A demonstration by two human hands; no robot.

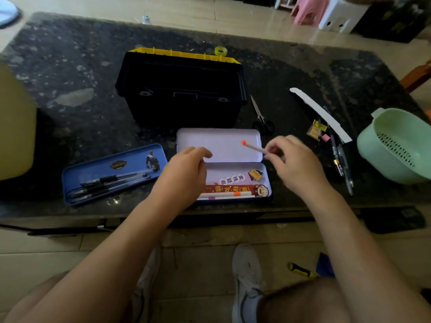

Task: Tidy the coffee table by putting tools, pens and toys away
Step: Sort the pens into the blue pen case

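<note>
An open pencil tin point(217, 141) lies at the table's front middle, its pale lid tipped back. Its tray holds white pens, a printed red strip and a small yellow eraser point(255, 175). My right hand point(295, 164) pinches a white pen with an orange tip point(253, 147) over the lid's right side. Over the tin's left end hovers my left hand point(186, 176), fingers curled and holding nothing that I can see. A blue tin lid point(93, 169) to the left carries three black pens point(112, 184). Behind the tin stands a black toolbox point(182, 89), open.
Scissors point(261, 115) lie right of the toolbox. A white strip point(321, 113), loose pens point(341, 159) and small packets point(316, 131) lie further right, beside a green colander point(396, 145). A tape roll point(220, 51) sits behind the toolbox. On the floor lies a yellow-handled tool point(300, 270).
</note>
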